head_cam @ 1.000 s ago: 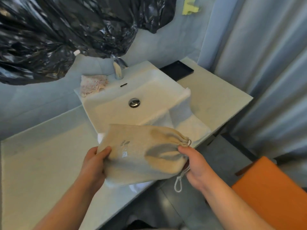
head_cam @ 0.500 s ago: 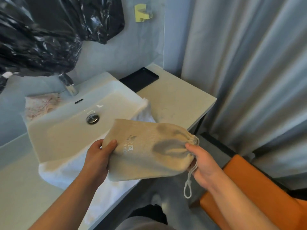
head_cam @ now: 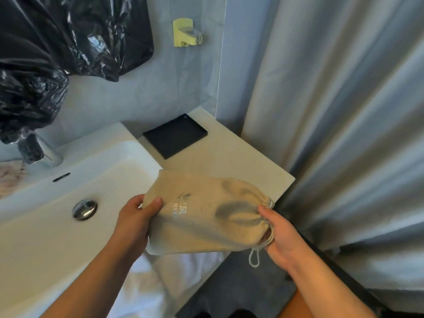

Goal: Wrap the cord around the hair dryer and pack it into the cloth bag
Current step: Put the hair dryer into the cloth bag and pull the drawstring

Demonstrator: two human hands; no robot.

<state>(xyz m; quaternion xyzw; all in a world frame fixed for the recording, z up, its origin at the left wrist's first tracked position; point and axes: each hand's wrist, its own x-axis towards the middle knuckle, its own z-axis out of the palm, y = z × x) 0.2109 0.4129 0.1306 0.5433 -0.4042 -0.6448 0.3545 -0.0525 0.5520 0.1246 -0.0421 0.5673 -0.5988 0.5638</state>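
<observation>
Where the cloth bag (head_cam: 202,216) is: held in the air just past the counter's near edge, a little toward 6 o'clock of the picture's middle. It lies sideways and bulges, and its contents are hidden.
Bag mouth: gathered tight at the bag's 3 o'clock end, with the drawstring (head_cam: 254,258) looping down toward 5 o'clock.
Left hand (head_cam: 135,216): grasps the bag's closed 9 o'clock end, thumb on top and fingers underneath.
Right hand (head_cam: 282,235): clasps the gathered mouth, thumb laid on the cloth and fingers curled below among the cord.
Sink (head_cam: 46,237): at 8 o'clock of the bag, with the drain (head_cam: 84,208) beside the left hand and the faucet (head_cam: 50,152) at 10 o'clock.
Counter (head_cam: 241,161): at 12 o'clock of the bag, carrying a black tray (head_cam: 175,135).
White towel (head_cam: 146,283): at 7 o'clock, beneath the left forearm.
Curtain (head_cam: 344,111): hangs from 1 to 4 o'clock.
Wall: black plastic bag (head_cam: 57,42) at 10 o'clock, yellow hook (head_cam: 183,33) at 12.
</observation>
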